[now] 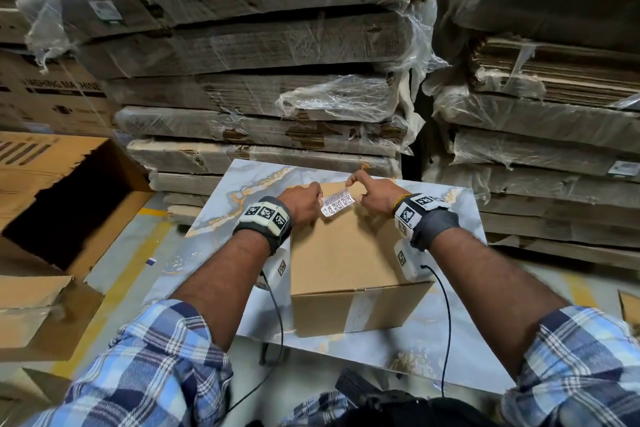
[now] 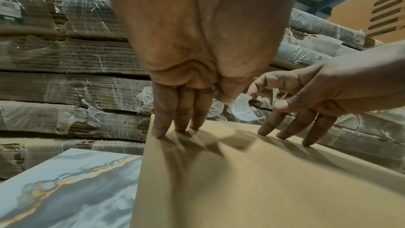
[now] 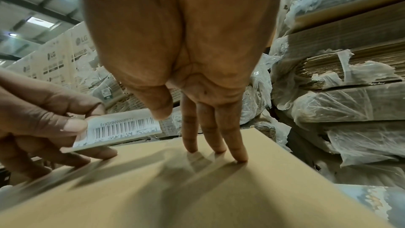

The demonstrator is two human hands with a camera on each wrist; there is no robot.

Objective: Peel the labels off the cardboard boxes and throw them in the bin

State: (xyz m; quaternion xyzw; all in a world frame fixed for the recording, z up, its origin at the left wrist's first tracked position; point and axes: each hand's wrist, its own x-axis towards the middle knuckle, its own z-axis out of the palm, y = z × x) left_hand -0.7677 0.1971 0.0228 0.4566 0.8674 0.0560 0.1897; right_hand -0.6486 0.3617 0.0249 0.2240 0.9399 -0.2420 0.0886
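Note:
A plain brown cardboard box (image 1: 346, 253) stands on a marble-patterned tabletop (image 1: 249, 184). Above its far edge, my left hand (image 1: 306, 199) pinches one end of a white barcode label (image 1: 337, 203) between thumb and forefinger. The label (image 3: 122, 126) curls in the air, lifted off the box top (image 3: 175, 188). My right hand (image 1: 374, 194) presses three straight fingers (image 3: 219, 136) on the box. Its bent forefinger tip touches the label's other end (image 2: 243, 110), and its thumb (image 2: 280, 105) stays apart from the label.
A large open cardboard box (image 1: 69, 201) stands on the floor at the left. Stacks of flattened, plastic-wrapped cardboard (image 1: 259, 97) rise right behind the table and to the right (image 1: 536, 132). Wrist-camera cables (image 1: 277, 322) hang over the near table edge.

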